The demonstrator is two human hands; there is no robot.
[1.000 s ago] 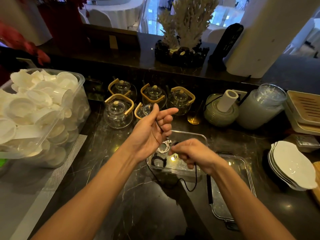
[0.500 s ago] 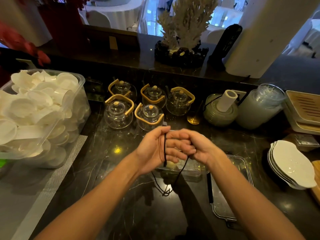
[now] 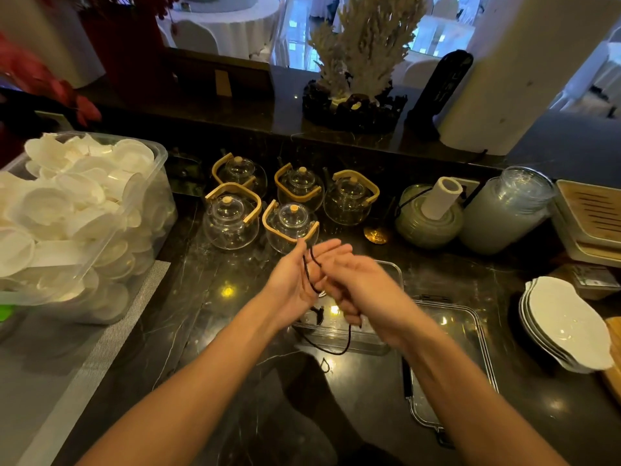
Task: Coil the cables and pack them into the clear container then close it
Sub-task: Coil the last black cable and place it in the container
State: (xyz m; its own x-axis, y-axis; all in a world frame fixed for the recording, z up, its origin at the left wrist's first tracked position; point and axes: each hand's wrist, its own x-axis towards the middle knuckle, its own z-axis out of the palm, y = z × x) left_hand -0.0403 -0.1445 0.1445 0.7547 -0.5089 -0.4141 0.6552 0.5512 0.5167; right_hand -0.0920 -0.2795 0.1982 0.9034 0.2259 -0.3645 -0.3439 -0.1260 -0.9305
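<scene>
A thin black cable (image 3: 339, 350) loops round my left hand (image 3: 295, 280), which is raised above the clear container (image 3: 393, 274) with the thumb up and the fingers straight. My right hand (image 3: 361, 290) is blurred just right of it, fingers curled round the cable, whose slack hangs in a loop down to the container's front wall. Both hands hide most of the container's inside; a black cable end (image 3: 317, 314) shows in it. The clear lid (image 3: 470, 334) lies flat on the counter to the right.
Several glass teapots (image 3: 290, 223) with wooden handles stand just behind my hands. A big plastic bin of white dishes (image 3: 77, 223) fills the left. White plates (image 3: 564, 324) are stacked at the right edge, with jars (image 3: 504, 210) and a tray behind. The counter is dark marble.
My right hand has swung down and round my left hand, laying another turn of the black cable. The hanging slack has shortened.
</scene>
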